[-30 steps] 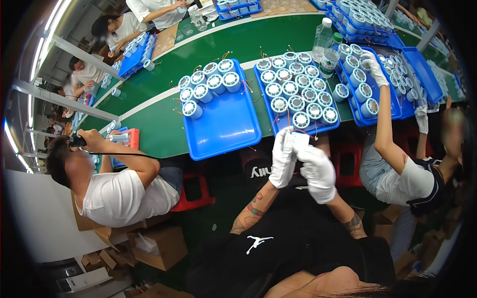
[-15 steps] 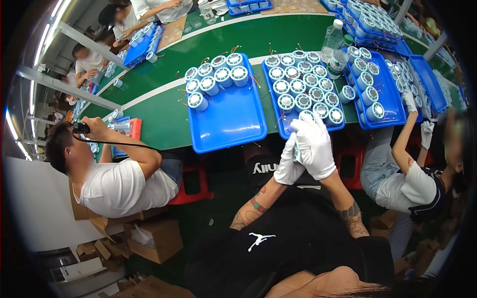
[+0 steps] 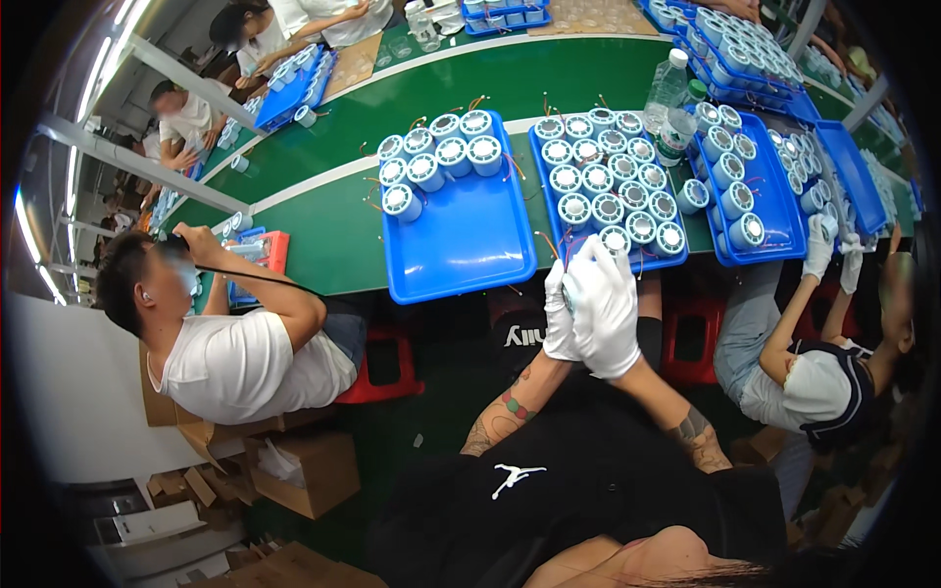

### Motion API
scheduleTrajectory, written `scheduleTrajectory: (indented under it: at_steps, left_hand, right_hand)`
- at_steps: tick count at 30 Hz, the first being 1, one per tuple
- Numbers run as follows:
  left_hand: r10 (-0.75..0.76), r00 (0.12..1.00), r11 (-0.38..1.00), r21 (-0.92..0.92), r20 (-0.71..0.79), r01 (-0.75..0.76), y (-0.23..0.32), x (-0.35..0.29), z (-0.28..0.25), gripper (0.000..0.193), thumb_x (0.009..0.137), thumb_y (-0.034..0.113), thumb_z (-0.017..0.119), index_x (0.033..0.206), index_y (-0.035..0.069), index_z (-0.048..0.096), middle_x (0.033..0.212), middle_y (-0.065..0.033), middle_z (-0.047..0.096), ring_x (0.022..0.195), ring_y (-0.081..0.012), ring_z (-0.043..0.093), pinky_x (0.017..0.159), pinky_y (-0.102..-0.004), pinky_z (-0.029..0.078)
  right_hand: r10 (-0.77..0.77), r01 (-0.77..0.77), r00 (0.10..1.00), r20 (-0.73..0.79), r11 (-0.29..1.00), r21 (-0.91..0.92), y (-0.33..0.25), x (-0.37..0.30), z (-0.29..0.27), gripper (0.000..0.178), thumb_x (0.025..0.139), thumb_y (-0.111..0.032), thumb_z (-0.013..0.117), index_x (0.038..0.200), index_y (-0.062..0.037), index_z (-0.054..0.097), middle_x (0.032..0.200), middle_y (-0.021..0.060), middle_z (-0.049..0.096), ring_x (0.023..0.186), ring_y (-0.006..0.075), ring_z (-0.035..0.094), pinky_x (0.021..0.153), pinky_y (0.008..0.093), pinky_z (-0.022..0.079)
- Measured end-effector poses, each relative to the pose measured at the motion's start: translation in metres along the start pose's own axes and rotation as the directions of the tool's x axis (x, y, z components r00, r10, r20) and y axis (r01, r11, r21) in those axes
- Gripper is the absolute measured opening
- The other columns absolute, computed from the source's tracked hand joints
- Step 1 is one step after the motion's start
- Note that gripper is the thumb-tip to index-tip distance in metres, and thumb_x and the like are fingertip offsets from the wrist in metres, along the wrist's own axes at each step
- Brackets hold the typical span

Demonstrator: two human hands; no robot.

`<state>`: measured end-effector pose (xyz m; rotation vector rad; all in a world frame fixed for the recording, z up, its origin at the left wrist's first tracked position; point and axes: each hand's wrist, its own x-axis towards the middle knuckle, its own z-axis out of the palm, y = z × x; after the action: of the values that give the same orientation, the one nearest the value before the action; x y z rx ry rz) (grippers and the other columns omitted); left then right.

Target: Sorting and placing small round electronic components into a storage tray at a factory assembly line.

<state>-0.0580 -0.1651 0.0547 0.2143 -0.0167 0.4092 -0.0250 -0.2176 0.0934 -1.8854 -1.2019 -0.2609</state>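
Note:
Both my hands wear white gloves and are pressed together in front of the near edge of the middle blue tray (image 3: 668,263). My left hand (image 3: 559,323) is closed along the left side of a light-blue cylinder, and my right hand (image 3: 610,316) wraps over it from the right. The gloves hide most of this cylinder; thin red wires stick up beside my left fingertips. Several light-blue cylinders with round, slotted tops (image 3: 608,206) stand in rows in that tray, just beyond my fingers.
Left of it, another blue tray (image 3: 461,245) holds cylinders along its far and left sides. Plastic bottles (image 3: 674,135) stand behind the middle tray, near a right-hand tray (image 3: 774,186). Co-workers sit on both sides, near red stools (image 3: 382,367). Cardboard boxes (image 3: 314,475) lie on the floor.
My hands have drawn slightly back from the tray and closed more tightly together, covering more of the cylinder. The whole view has shifted slightly. The right co-worker's gloved hands have moved.

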Motion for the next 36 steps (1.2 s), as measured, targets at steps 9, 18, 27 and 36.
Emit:
scheduleTrajectory:
  at_steps: [9,18,27,36]
  left_hand:
    - [-0.046,0.962,0.998,-0.042,-0.268,0.037,0.012,-0.003,0.027,0.042,0.094,0.039,0.052,0.124,0.009,0.055,0.120,-0.0059,0.061,0.106,-0.0168,0.059,0.095,-0.0287,0.045]
    - [-0.101,0.992,0.944,-0.320,-0.071,0.073,0.005,-0.005,-0.017,0.038,0.093,0.040,0.055,0.116,0.010,0.059,0.114,-0.0040,0.064,0.102,-0.0158,0.061,0.095,-0.0301,0.047]
    - [-0.089,0.900,0.989,-0.148,-0.427,0.028,-0.002,-0.009,0.018,0.032,0.094,0.036,0.055,0.109,0.009,0.061,0.111,-0.0048,0.066,0.101,-0.0150,0.062,0.093,-0.0303,0.048]
    - [-0.073,0.954,0.988,-0.152,-0.292,0.028,-0.001,-0.014,0.005,0.032,0.093,0.036,0.057,0.111,0.010,0.062,0.110,-0.0046,0.066,0.103,-0.0160,0.062,0.093,-0.0296,0.048]
  right_hand:
    - [-0.123,0.132,0.987,0.107,0.988,-0.079,0.001,0.020,-0.017,0.028,0.090,-0.014,0.047,0.109,0.0019,0.061,0.121,0.0212,0.059,0.110,0.0362,0.056,0.107,0.0417,0.031]
    - [-0.111,0.114,0.978,0.176,0.993,-0.009,0.002,0.037,-0.024,0.031,0.085,-0.017,0.053,0.108,0.0034,0.060,0.112,0.0177,0.061,0.098,0.0361,0.057,0.103,0.0440,0.035]
    - [-0.174,0.186,0.964,0.200,0.982,-0.039,0.016,0.040,-0.020,0.029,0.083,-0.016,0.055,0.105,0.0030,0.060,0.110,0.0173,0.061,0.093,0.0356,0.058,0.099,0.0462,0.039]
    - [-0.164,0.161,0.978,0.129,0.986,0.037,0.015,0.035,-0.030,0.024,0.085,-0.015,0.054,0.101,0.0018,0.060,0.104,0.0160,0.062,0.088,0.0333,0.058,0.095,0.0471,0.042]
